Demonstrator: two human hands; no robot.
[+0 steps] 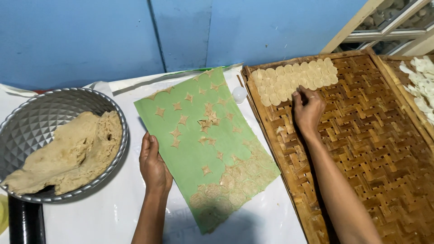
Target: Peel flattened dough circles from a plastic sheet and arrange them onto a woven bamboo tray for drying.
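My left hand (154,163) rests flat on the white table cover, touching the left edge of a green sheet (199,149). The sheet carries star-shaped dough scraps and several cut dough rounds (235,183) near its lower right end. My right hand (308,110) reaches onto a woven bamboo tray (375,149), its fingertips pressed at the edge of rows of pale dough discs (294,79) laid in the tray's top left corner. Whether a disc is pinched between the fingers is hidden.
A faceted metal bowl (31,126) at the left holds a big lump of brown dough (72,151). A small white round cutter (239,94) lies between sheet and tray. A second tray with white pieces (422,83) sits far right. A blue wall stands behind.
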